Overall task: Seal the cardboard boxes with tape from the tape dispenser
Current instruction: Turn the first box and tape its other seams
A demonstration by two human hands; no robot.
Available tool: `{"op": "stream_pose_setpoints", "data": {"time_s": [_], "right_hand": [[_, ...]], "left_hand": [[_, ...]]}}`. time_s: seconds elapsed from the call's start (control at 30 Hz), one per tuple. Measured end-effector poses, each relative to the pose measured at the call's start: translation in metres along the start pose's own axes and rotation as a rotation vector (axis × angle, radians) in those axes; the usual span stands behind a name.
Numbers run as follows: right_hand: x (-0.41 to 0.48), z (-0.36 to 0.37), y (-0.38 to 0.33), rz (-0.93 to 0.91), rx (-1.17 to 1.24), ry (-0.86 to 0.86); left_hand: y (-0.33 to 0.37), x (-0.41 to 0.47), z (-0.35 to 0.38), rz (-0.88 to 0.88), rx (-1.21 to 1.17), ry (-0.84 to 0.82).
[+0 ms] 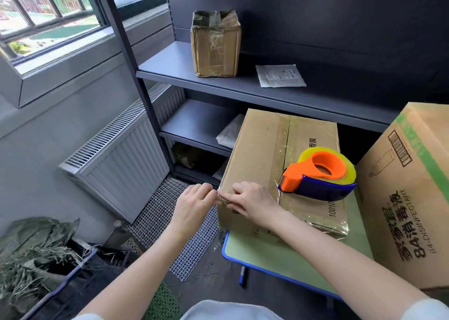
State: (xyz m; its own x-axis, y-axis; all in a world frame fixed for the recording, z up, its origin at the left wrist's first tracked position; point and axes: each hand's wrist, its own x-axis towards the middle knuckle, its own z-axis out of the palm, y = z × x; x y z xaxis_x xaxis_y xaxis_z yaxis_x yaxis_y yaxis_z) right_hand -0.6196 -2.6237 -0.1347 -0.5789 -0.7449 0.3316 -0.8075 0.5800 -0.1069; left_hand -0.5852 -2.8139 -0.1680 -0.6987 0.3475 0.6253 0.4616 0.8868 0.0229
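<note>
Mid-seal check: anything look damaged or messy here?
Two things. The tape along the near right edge of the cardboard box lies wrinkled and puckered, not flat. The small box on the upper shelf is dented, its top crumpled.

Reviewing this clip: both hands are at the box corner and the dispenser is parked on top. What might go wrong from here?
1. The tape dispenser lies loose on the cardboard box; if the left hand and right hand jolt that corner, it may slide off.
2. The box seems to reach past the table edge there, so hard pressing might tip it.
3. The tape at the near right corner looks wrinkled; the seal may lift.
</note>
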Motion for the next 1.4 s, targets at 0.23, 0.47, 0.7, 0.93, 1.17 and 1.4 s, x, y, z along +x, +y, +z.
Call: {"op": "stream_pose_setpoints", "data": {"time_s": [0.23,0.47,0.7,0.93,1.17,1.4], "right_hand": [[-0.036,-0.033,0.004,0.114,-0.121,-0.031],[-0.087,-0.054,0.014,0.187,-0.245,-0.105],[-0.101,-0.055,0.014,0.241,-0.141,-0.111],[-0.107,-0.084,0.027,0.342,-0.024,-0.376],[-0.137,-0.090,0.040,0.406,-0.085,-0.458],[-0.143,-0.096,0.049,0.445,0.130,-0.331]], "left_hand": [[0.015,0.009,-0.006,0.094,-0.167,-0.062],[0.072,0.041,0.022,0.290,-0.285,-0.044],[0.076,0.032,0.037,0.361,-0.230,0.062],[0.093,0.030,0.032,0.298,-0.158,0.022],[0.143,0.044,0.049,0.339,-0.251,0.002],[0.146,0.042,0.046,0.313,-0.270,-0.033]]}}
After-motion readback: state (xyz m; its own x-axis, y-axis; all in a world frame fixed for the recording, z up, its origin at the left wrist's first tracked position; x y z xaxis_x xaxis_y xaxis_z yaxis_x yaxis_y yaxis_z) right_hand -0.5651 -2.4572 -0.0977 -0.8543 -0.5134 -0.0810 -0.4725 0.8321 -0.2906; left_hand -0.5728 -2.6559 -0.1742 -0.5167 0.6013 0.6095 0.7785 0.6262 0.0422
